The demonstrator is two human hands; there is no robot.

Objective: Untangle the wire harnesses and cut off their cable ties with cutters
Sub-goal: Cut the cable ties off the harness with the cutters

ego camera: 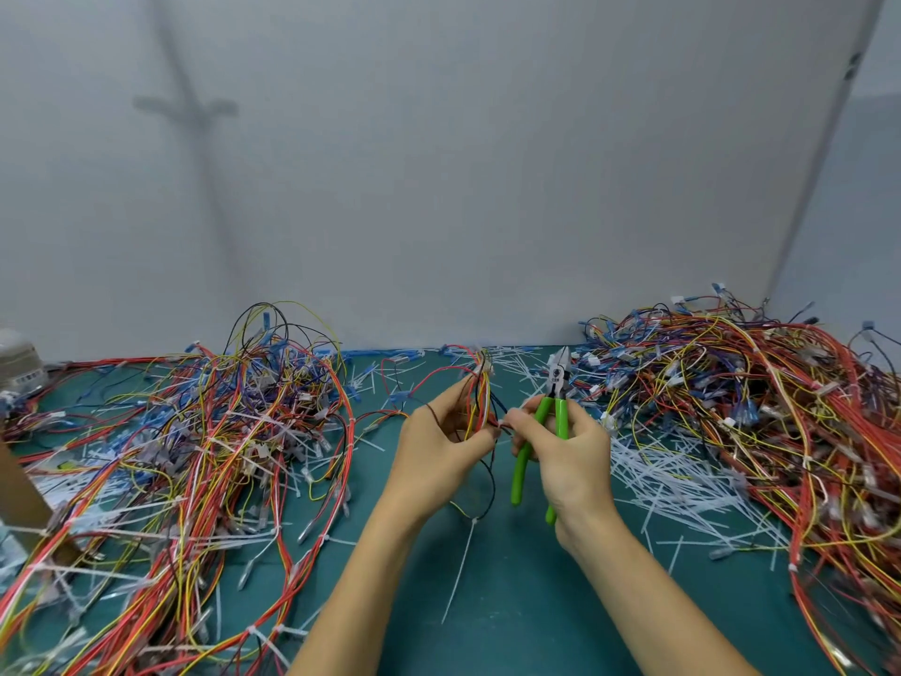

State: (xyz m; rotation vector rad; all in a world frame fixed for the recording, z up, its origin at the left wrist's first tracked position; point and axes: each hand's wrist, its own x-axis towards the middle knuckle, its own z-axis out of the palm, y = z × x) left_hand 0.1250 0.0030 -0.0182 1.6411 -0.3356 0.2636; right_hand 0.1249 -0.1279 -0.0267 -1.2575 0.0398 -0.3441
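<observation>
Wire harness (481,383) held w/ left hand (439,451); right hand (573,458) grips green cutters (557,378).

No text, number or brand could be read. A small dark mark, with what may have been tiny characters beneath it, was seen printed on the metal head of the green-handled cutters (556,378), just above the pivot. It was too small and blurred to be made out.
</observation>
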